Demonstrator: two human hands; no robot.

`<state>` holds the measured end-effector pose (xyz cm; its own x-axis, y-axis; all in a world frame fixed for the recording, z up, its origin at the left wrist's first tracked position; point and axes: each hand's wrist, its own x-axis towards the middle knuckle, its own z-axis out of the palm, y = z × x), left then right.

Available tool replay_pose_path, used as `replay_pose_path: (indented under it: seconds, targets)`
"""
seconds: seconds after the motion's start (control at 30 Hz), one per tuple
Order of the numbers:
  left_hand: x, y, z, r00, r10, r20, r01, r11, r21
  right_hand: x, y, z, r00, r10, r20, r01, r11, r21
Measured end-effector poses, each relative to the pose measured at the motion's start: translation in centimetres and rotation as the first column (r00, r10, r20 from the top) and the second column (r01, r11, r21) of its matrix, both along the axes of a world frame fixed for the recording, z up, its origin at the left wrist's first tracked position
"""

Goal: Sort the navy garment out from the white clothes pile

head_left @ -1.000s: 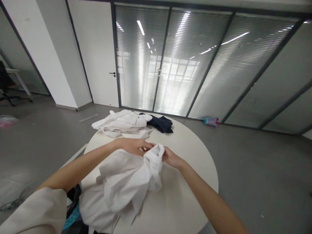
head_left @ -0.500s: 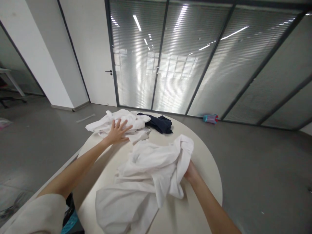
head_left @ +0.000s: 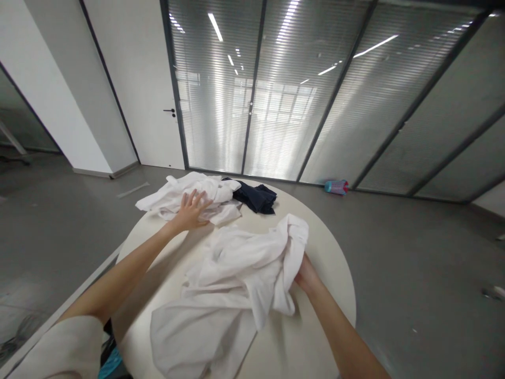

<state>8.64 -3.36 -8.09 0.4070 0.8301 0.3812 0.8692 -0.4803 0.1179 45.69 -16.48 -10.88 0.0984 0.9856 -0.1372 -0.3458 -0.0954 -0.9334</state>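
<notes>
A crumpled white garment (head_left: 236, 273) spreads over the near half of a round white table (head_left: 331, 263); its exact kind is hard to make out. My right hand (head_left: 304, 275) grips its right side, lifting a bunched fold, and the fingers are partly hidden by cloth. My left hand (head_left: 192, 213) reaches to the far left, fingers spread against a second heap of white cloth (head_left: 169, 192). Touching that heap on its right is a folded dark navy cloth (head_left: 258, 198).
A blue basket-like item (head_left: 111, 363) shows below the table at lower left. On the floor by the glass partition (head_left: 276, 105) lies a blue and red patterned object (head_left: 336, 187). A white door (head_left: 145, 105) stands at the back left.
My left fingers have drawn slightly closer together on the far white heap. The view has turned slightly, and my right hand keeps its hold on the near white garment.
</notes>
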Motion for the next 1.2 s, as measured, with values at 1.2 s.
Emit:
replay_pose_path:
  seconds: [1.2]
  targets:
    - [3.3,-13.1,12.3,0.195,0.016,0.981,0.374,0.923,-0.089,4.9,-3.2,17.8,0.609,-0.639,0.469,-0.035,0.570,0.821]
